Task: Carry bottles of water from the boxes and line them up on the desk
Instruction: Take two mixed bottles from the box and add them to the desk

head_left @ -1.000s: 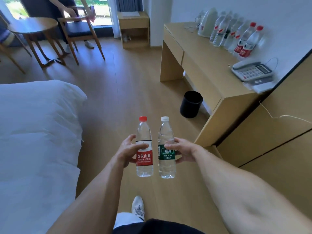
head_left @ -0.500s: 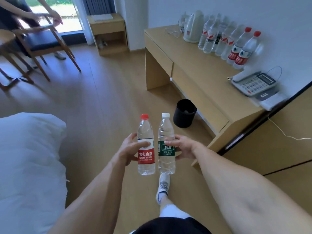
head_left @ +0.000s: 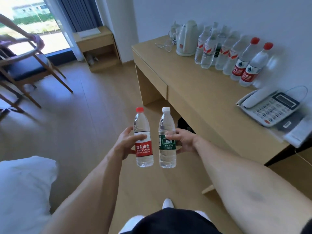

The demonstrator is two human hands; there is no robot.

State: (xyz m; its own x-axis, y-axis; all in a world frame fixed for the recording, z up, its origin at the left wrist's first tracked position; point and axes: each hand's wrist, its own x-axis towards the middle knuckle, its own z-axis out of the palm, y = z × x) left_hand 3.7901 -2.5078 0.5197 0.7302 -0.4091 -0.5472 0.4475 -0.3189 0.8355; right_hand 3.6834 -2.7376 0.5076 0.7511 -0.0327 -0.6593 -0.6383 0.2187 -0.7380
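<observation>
Out over the floor, short of the desk's front edge, I've got two bottles upright and side by side, close but not touching. My left hand (head_left: 125,142) is wrapped round the red-label bottle (head_left: 143,139), thumb across the label; my right hand (head_left: 183,141) is curled round the green-label bottle (head_left: 167,139) the same way. Both grips look firm, neither bottle tilting much.

Since a second ago the desk (head_left: 199,98) has swung much nearer and fills more of the view, and the bed (head_left: 23,191) has slid off to the lower left, so I'm closing on the drop point. The black bin (head_left: 183,124) now sits half hidden behind my right hand.

Along the desk's back edge the row of bottles (head_left: 229,54) runs from the kettle (head_left: 187,38) towards the telephone (head_left: 270,107) at the right end. Free space, I judge, lies between the last red-capped bottle and the telephone, so these two probably go there.
</observation>
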